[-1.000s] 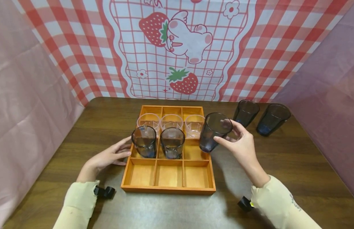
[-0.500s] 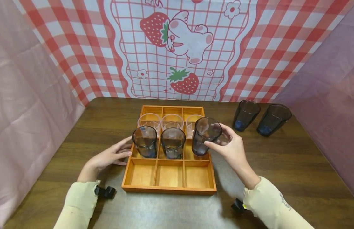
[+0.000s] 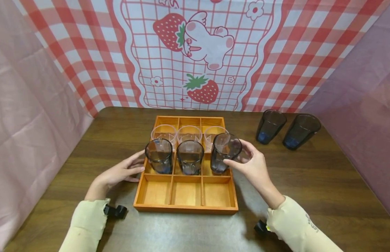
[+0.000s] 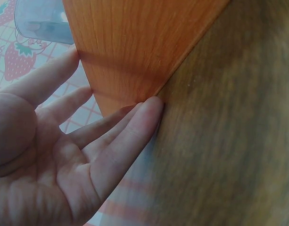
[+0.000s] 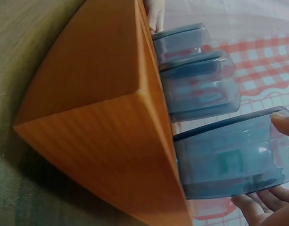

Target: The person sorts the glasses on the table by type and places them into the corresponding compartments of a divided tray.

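My right hand (image 3: 253,168) holds a dark smoky drinking glass (image 3: 221,159) between thumb and fingers. Tilted slightly, the glass stands in the right compartment of the middle row of a wooden divided box (image 3: 185,210). To its left, two more dark glasses (image 3: 190,157) occupy the other middle compartments. Several clear glasses (image 3: 163,134) are behind them in the back row. My left hand (image 3: 119,173) rests against the box's left side, its extended fingertips touching the wood (image 4: 130,52) in the left wrist view. The right wrist view shows the held glass (image 5: 224,160) up close.
Two further dark glasses (image 3: 271,127) stand on the brown table (image 3: 324,182) at the back right. A red-and-white checked cloth with strawberries (image 3: 201,89) hangs behind the table. Pink cloths (image 3: 40,105) hang at both sides.
My right hand has carried the dark glass leftward and down, from over the box's right edge into the middle row's right compartment. My left hand has stayed in place.
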Tool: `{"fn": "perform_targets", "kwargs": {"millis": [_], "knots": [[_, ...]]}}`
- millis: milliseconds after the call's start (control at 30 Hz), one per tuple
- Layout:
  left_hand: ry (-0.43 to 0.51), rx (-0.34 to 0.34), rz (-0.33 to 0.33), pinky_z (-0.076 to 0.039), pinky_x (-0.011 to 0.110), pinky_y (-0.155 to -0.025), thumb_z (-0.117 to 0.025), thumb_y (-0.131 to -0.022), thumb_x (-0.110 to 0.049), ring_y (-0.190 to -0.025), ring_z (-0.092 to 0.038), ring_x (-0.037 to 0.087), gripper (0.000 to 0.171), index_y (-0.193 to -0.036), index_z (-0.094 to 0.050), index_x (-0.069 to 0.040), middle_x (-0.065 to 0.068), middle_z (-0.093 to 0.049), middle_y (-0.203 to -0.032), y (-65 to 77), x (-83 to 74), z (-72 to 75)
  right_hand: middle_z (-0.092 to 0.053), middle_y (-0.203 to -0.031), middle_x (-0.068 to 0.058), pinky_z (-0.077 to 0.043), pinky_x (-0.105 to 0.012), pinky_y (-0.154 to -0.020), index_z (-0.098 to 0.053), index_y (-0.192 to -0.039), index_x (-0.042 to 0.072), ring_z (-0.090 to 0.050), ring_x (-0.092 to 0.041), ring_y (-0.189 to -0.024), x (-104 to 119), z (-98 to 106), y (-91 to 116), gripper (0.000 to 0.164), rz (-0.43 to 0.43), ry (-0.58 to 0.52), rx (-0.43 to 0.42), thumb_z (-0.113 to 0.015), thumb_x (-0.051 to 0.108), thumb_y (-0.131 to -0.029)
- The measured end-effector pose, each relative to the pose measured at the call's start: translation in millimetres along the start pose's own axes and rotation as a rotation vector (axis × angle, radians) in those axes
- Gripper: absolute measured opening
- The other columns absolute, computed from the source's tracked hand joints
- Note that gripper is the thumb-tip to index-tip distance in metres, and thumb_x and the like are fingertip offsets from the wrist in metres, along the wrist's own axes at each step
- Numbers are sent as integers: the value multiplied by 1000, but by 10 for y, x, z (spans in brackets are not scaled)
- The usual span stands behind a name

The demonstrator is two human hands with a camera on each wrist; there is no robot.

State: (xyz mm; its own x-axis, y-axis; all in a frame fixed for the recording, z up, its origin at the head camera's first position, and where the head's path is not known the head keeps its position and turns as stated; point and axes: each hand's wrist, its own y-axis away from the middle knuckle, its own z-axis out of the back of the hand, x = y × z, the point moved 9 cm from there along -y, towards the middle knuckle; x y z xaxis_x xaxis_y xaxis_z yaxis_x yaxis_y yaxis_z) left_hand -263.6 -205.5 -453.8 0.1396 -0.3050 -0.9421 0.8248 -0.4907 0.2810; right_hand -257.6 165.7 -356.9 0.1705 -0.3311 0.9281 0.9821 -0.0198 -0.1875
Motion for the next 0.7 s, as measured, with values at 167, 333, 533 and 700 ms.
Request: {"fn": "perform_targets", "kwargs": {"millis": [167, 333, 533, 700], "knots": [[3, 0, 0, -55, 49, -93, -50, -102, -22, -137, -31, 51, 72, -158, -5, -18, 31, -15, -157, -2, 10, 3, -61, -129, -18, -54, -16, -86, -54, -131, 1, -62, -4, -107, -106, -67, 0, 67, -38, 45, 31, -84, 4, -71], [17, 11, -10, -54, 49, -93, -49, -102, -20, -137, -31, 52, 72, -158, -4, -17, 32, -15, -157, -14, 5, -9, -60, -131, -17, -53, -35, -96, -52, -135, 4, -58, -26, -121, -172, -121, 15, 73, -62, 118, 61, -86, 13, -71], [18, 12, -10, -54, 50, -93, -49, -102, -20, -137, -32, 52, 72, -158, -4, -17, 32, -15, -157, -19, 10, -10, -60, -131, -17, -51, -41, -98, -52, -135, 4, -57, -29, -124, -196, -150, 22, 72, -67, 121, 73, -86, 16, -73], [13, 6, -3, -54, 50, -93, -50, -102, -21, -137, -30, 52, 72, -158, -4, -18, 32, -13, -157, -3, 24, 0, -59, -132, -18, -51, -42, -99, -50, -135, 4, -56, -29, -125, -191, -184, 20, 73, -64, 139, 72, -86, 16, -73]]}}
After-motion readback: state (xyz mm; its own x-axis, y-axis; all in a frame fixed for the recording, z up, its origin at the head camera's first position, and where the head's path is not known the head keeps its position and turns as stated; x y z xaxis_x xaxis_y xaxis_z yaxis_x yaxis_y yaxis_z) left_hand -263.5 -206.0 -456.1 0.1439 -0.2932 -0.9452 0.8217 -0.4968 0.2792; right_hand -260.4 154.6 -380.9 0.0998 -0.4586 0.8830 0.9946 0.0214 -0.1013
